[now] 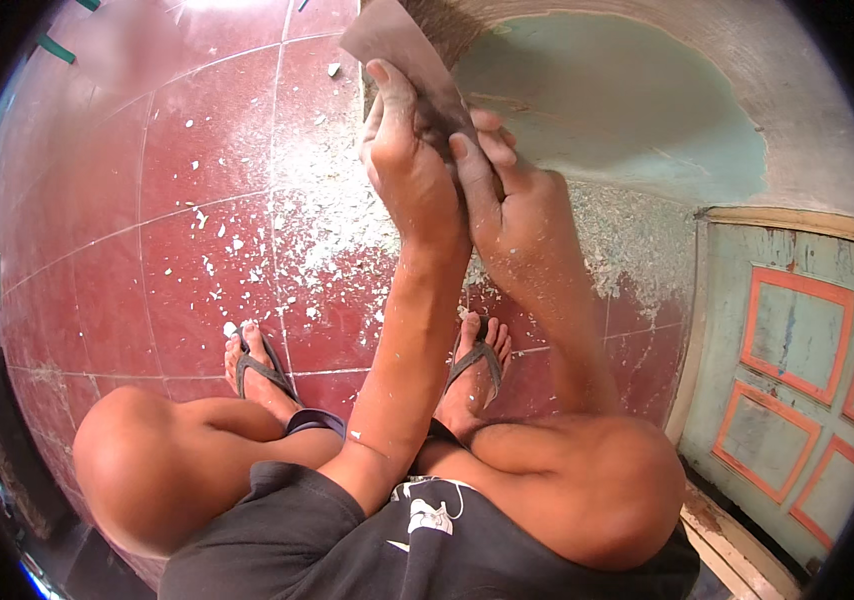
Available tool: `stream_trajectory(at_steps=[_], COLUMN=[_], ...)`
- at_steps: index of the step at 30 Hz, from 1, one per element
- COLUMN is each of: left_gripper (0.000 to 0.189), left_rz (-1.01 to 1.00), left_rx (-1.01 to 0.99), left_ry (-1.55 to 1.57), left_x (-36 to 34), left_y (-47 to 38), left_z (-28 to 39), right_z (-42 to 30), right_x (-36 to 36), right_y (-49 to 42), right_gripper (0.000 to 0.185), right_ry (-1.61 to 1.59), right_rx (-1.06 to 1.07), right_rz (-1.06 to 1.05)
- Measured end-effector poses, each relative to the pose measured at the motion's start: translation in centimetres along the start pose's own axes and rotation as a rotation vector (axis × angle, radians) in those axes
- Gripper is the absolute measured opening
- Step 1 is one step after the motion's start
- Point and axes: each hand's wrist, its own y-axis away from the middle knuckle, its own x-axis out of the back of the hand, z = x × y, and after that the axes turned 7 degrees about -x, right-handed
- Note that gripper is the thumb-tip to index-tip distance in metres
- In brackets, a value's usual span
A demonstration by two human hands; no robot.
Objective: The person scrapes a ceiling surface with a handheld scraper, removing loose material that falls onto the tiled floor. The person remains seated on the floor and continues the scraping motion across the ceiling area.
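Both hands are raised in front of my knees, close together on a thin, flat grey-brown sheet (408, 49). Whether it is sandpaper or a scraper blade, I cannot tell. My left hand (416, 169) grips it along the left side, thumb pointing up. Pinching its lower right edge is my right hand (524, 214), thumb on the near side and fingers behind. The sheet's upper end tilts left. Behind it stands a wall with a patch of pale green paint (622, 97) and bare plaster (787, 135) around it. Pale dust coats the fingers.
White paint flakes (307, 277) litter the red tiled floor (194, 300) around my sandalled feet. A pale green door (764, 360) with orange-edged panels is at the right. Dark furniture (14, 435) stands at the far left. Green legs (57, 49) show at the top left.
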Motion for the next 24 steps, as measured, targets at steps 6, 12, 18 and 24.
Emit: stream_trajectory(at_steps=[6,12,18,24], left_gripper=[0.045,0.046,0.045,0.032], left_rz=[-0.036,-0.037,0.015,-0.163], left_rx=[0.059,0.146,0.038,-0.096], left_ry=[0.024,0.002,-0.040,-0.400], left_x=[-1.9,-0.5,1.1,2.9], left_y=[3.0,2.5,0.4,2.0], left_z=[-0.6,-0.8,0.3,-1.3], right_z=[0.7,1.6,1.7,3.7], right_x=[3.9,2.2,-1.4,-2.9], right_y=[1.8,2.4,0.9,3.9], right_gripper=[0.023,0.021,0.021,0.035], right_ry=[-0.121,-0.072,-0.182,-0.753], right_rx=[-0.212,-0.330,-0.162,-0.625], right_rz=[-0.063,-0.053,-0.023,-0.150])
